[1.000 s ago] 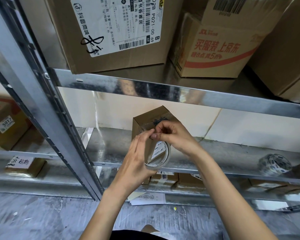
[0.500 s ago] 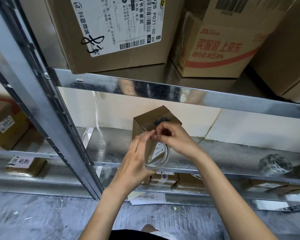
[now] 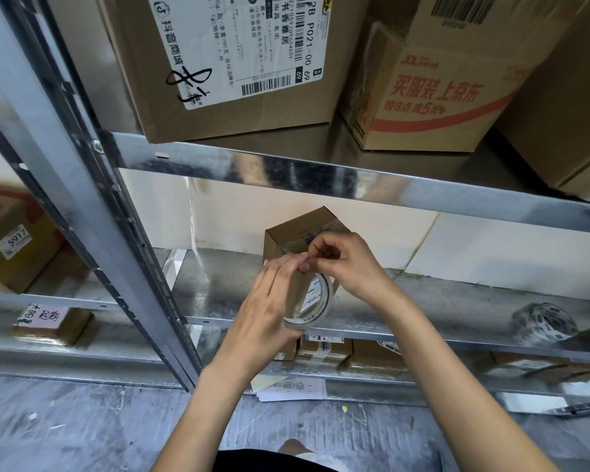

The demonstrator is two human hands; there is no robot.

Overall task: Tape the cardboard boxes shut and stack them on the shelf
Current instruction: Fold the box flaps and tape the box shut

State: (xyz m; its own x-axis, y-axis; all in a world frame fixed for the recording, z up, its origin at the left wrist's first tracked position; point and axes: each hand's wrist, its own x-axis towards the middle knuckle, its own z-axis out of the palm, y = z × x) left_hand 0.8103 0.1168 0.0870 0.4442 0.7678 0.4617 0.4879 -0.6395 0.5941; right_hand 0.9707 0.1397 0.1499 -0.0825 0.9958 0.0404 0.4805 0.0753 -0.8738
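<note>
The left hand (image 3: 266, 311) grips a glossy roll of clear tape (image 3: 312, 303) while the right hand (image 3: 344, 264) pinches at its loose end just above. Directly behind the pinch stands a small matte cardboard box (image 3: 286, 238) on the steel shelf (image 3: 440, 298), apparently partly taped; sealing and stacking probably remain.

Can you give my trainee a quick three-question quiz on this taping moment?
1. True or false: the small box stands on the middle shelf.
2. What does the left hand hold? A) clear tape roll B) scissors C) marker
3. Fill in: a second, patterned tape roll lies on the same shelf to the ____ of the hands; the right hand is nearer it.

Key: 1 true; 2 A; 3 right.
</note>
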